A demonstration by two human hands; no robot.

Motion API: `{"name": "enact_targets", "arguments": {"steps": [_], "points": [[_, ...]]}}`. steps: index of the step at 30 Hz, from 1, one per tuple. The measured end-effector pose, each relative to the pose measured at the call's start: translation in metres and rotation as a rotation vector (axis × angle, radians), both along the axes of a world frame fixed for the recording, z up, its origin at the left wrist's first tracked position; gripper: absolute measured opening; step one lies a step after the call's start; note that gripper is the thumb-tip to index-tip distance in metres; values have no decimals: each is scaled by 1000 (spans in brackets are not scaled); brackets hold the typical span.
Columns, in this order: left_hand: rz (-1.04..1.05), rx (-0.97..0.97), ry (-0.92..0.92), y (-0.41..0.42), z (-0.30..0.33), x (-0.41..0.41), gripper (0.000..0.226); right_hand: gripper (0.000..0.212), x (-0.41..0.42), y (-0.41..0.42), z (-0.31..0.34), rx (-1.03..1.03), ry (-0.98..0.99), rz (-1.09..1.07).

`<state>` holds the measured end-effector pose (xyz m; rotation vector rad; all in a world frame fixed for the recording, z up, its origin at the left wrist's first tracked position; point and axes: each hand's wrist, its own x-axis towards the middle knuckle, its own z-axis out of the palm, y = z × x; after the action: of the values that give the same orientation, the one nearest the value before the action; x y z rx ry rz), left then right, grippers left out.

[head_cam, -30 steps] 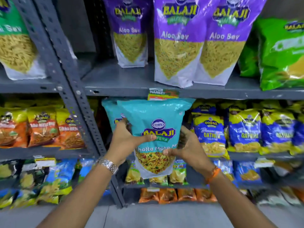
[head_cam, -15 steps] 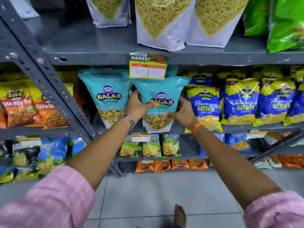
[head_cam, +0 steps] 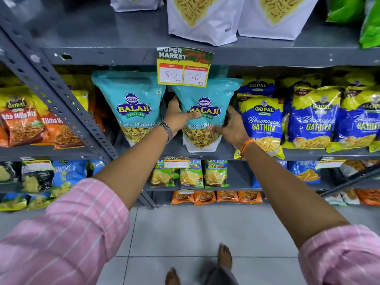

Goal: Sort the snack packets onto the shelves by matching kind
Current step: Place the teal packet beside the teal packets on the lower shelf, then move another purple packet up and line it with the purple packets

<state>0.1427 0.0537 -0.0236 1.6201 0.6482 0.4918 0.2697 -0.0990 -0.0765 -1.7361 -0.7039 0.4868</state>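
Note:
A teal Balaji Khatta Mitha Mix packet (head_cam: 207,93) stands upright on the grey middle shelf (head_cam: 226,156), its base touching the shelf. My left hand (head_cam: 177,117) grips its left edge with the thumb across the front. My right hand (head_cam: 231,127) holds its right edge and lower front. A second, matching teal Balaji packet (head_cam: 131,103) stands right beside it on the left. The back of the held packet is hidden.
Blue-and-yellow Gopal Gathiya packets (head_cam: 265,122) crowd the shelf right of my hands. Orange Tikha Mitha packets (head_cam: 22,122) fill the left bay past a slanted steel upright (head_cam: 61,99). A price tag (head_cam: 184,67) hangs above. Small chip bags (head_cam: 192,174) line lower shelves; tiled floor below.
The teal packet has moved forward and onto the middle shelf beside its twin, both hands still on it. The view has tilted down, now showing sleeves, floor and feet.

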Motion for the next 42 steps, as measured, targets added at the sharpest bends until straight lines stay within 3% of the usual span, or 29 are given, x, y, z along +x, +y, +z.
{"name": "enact_targets", "arguments": {"steps": [4, 10, 14, 17, 23, 27, 31, 35, 38, 42], "points": [[-18, -30, 20, 4, 2, 3, 61, 104, 2, 0, -9, 35, 27, -17], [-16, -70, 33, 6, -1, 1, 66, 83, -8, -2, -2, -37, 46, -66], [-4, -38, 36, -1, 4, -18, 88, 102, -22, -23, 21, 20, 88, -110], [10, -39, 35, -25, 1, -59, 95, 97, -45, -54, 49, 131, 90, -227], [62, -105, -92, -58, 19, -137, 63, 84, -89, -86, 111, 342, -131, -356], [105, 4, -295, -56, 86, -137, 44, 66, -94, -72, 164, 430, -343, -386], [112, 147, -522, -34, 166, -118, 44, 56, -85, -47, 217, 499, -479, -418], [82, 217, -520, -4, 217, -76, 52, 69, -72, -16, 249, 378, -498, -365], [-1, 180, -492, 10, 241, -44, 35, 63, -68, 5, 262, 348, -539, -326], [-111, 69, -460, 25, 248, -16, 27, 79, -66, 22, 267, 316, -590, -374]]}}
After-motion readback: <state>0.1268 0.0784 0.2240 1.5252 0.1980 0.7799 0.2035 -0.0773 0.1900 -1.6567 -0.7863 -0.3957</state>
